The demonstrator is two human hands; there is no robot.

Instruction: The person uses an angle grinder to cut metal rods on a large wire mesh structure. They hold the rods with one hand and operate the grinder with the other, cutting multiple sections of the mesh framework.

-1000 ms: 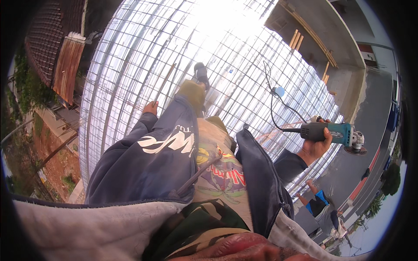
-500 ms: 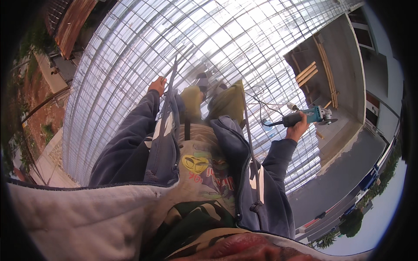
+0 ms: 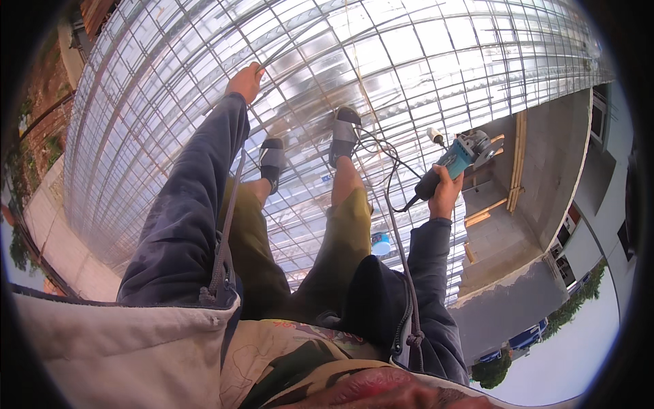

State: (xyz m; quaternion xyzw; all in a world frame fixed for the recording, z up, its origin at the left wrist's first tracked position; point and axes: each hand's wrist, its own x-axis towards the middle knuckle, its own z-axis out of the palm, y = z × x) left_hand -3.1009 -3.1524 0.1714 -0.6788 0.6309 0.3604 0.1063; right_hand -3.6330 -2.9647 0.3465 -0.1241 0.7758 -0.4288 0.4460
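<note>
My left hand (image 3: 246,82) reaches out over the rebar mesh (image 3: 426,71), its fingers closed round a thin steel bar (image 3: 289,49) that runs up and to the right. The bar's grip point is partly hidden by the fingers. On the other side, my right hand (image 3: 446,192) grips the black body of a teal angle grinder (image 3: 461,154). Its disc and guard (image 3: 485,150) point away to the upper right, close to the edge of the opening. A black power cord (image 3: 393,160) loops from the grinder's rear across the mesh toward my foot.
Shiny corrugated metal sheeting (image 3: 317,65) lies beneath the mesh. My sandalled feet (image 3: 345,129) stand on it. To the right, a stairwell-like opening with wooden poles (image 3: 518,153) drops beside a concrete wall (image 3: 558,157). A blue round object (image 3: 380,243) lies near my leg.
My left hand has moved farther forward with the bar. The grinder in my right hand has shifted slightly left and up, tilting upward. My view has swung, and my feet show more fully.
</note>
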